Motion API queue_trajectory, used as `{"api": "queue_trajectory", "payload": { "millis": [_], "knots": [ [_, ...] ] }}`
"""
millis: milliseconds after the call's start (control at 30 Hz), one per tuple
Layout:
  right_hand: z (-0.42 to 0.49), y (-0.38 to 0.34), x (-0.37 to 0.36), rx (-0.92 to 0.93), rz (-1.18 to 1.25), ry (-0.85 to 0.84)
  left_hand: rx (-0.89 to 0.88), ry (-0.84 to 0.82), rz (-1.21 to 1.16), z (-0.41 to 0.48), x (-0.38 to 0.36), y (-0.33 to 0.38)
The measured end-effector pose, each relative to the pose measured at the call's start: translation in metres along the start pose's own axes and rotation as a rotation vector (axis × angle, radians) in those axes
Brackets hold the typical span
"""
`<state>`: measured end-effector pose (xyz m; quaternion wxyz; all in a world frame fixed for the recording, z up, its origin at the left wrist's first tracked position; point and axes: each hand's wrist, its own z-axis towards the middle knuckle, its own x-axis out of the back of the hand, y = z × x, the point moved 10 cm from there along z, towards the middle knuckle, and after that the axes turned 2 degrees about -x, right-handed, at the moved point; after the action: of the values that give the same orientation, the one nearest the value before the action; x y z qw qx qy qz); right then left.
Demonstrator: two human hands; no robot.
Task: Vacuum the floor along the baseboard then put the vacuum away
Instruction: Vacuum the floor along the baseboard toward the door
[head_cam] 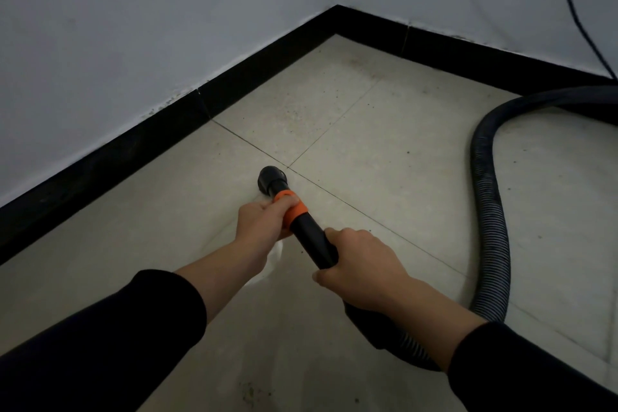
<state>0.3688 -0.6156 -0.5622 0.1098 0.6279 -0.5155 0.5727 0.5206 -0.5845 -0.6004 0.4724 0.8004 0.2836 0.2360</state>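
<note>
A black vacuum wand [306, 231] with an orange collar [294, 207] points down at the tiled floor [351, 130], its round black nozzle [271, 181] close to a tile joint. My left hand [262, 226] grips the wand at the orange collar. Lower on the same wand, my right hand [359, 269] is closed around the black tube. The ribbed black hose [491, 211] loops from under my right forearm out to the right and up toward the far wall. The black baseboard [140, 144] runs along the left wall, some way left of the nozzle.
Two pale walls meet at a corner [337, 7] straight ahead, with baseboard along both. A thin dark cable [578, 17] hangs down the right wall. Dark specks of dirt [301, 114] lie on the tiles near the corner. A whitish patch [271, 264] shows under my left wrist.
</note>
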Motion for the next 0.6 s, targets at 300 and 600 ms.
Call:
{"api": "queue_trajectory", "payload": {
  "millis": [300, 600],
  "knots": [
    [-0.014, 0.017, 0.008, -0.033, 0.031, -0.037, 0.016, -0.063, -0.019, -0.019, -0.019, -0.003],
    [-0.031, 0.020, 0.010, 0.024, 0.027, -0.131, 0.030, -0.047, -0.046, -0.041, -0.016, -0.015]
  ]
}}
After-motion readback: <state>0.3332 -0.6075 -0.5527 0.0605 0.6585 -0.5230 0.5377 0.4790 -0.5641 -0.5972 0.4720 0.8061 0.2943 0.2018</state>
